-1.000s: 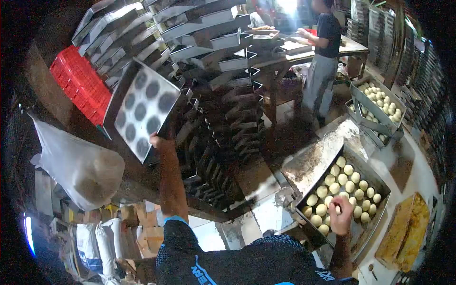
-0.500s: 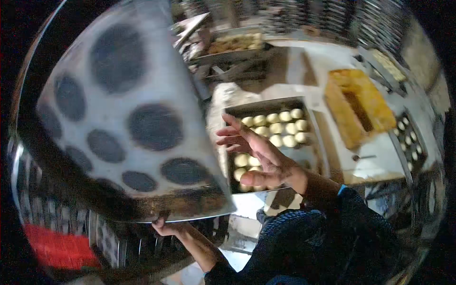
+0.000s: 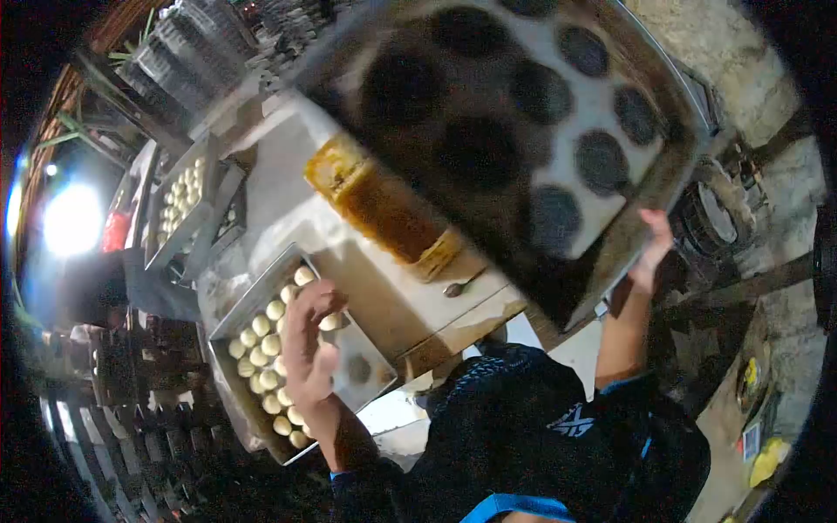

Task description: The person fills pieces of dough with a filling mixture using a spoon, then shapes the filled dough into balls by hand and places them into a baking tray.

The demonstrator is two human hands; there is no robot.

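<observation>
My right hand (image 3: 652, 248) grips the lower edge of an empty metal baking tray (image 3: 523, 131), held up and tilted at the upper right. Its floured surface shows several dark round marks. My left hand (image 3: 307, 344) hovers with loosely bent fingers over a second metal tray (image 3: 362, 370) on the table, touching or just above its dough balls (image 3: 261, 344). These pale round balls fill that tray's left part; the right part is bare.
A yellow-brown rectangular container (image 3: 384, 209) sits on the white table (image 3: 288, 174), with a spoon (image 3: 458, 286) beside it. Another tray of dough balls (image 3: 187, 196) stands further back on the left. Stacked metal racks (image 3: 131, 436) fill the lower left.
The empty tray has swung from the left of the view to the upper right and passed from my left hand to my right. My left hand now sits over the dough tray.
</observation>
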